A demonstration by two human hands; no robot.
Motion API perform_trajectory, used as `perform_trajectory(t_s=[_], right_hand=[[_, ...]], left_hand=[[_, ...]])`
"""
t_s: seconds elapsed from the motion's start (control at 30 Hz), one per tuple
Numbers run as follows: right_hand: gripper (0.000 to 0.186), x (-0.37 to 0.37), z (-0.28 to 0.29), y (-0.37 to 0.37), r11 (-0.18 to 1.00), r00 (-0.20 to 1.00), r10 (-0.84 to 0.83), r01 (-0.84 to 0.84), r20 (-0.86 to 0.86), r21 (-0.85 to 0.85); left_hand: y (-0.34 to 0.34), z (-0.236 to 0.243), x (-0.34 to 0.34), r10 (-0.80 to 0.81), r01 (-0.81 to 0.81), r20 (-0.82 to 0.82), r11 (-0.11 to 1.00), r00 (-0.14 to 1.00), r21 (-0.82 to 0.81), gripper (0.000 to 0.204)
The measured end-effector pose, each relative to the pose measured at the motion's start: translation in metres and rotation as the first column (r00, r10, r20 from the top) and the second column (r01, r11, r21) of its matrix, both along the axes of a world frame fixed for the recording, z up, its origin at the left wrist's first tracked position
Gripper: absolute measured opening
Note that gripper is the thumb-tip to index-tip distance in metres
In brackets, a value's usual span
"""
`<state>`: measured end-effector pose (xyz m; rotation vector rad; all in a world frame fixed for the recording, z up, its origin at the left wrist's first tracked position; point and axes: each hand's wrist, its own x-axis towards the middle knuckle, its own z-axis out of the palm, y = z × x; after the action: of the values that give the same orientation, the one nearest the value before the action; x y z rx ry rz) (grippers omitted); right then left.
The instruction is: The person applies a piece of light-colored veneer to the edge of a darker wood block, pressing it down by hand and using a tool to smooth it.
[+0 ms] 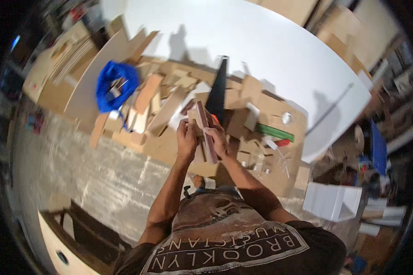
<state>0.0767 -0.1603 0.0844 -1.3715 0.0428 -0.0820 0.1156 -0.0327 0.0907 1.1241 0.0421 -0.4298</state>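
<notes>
My left hand is closed on a small tan wood piece, which lies against a long pinkish-brown wood strip. My right hand grips that strip from the right, so the two pieces are held together over the worktable. Just beyond them lies a long dark saw with an orange handle, partly hidden by the pieces. A green ruler-like strip and a red tool lie to the right, near a small white round item.
Wood offcuts cover the cardboard-topped bench, with a blue bag at left. A large white board stands behind. A white box sits lower right, a pale wooden piece lower left, and a concrete floor shows left.
</notes>
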Motion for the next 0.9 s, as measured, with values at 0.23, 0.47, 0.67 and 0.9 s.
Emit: perform_trajectory(t_s=[0.23,0.47,0.67,0.9], right_hand=[[0.069,-0.058,0.051,-0.090,0.811,0.807,-0.570,0.583,0.153,-0.056],[0.063,-0.123,0.053,-0.129,0.698,0.689,-0.688,0.714,0.228,-0.049],[0.058,-0.127,0.093,-0.196,0.584,0.662,-0.733,0.729,0.154,-0.356],[0.063,-0.130,0.067,-0.185,0.519,0.594,-0.736,0.803,0.323,-0.293]], left_hand=[[-0.150,0.019,-0.029,-0.182,-0.034,0.646,0.951,0.741,0.307,0.030],[-0.212,0.041,-0.075,-0.290,0.187,0.443,0.947,0.848,0.262,0.027],[-0.225,0.030,-0.114,-0.429,0.311,0.366,0.888,0.826,0.338,0.027],[-0.234,0.034,-0.105,-0.428,0.397,0.249,0.903,0.869,0.164,0.030]])
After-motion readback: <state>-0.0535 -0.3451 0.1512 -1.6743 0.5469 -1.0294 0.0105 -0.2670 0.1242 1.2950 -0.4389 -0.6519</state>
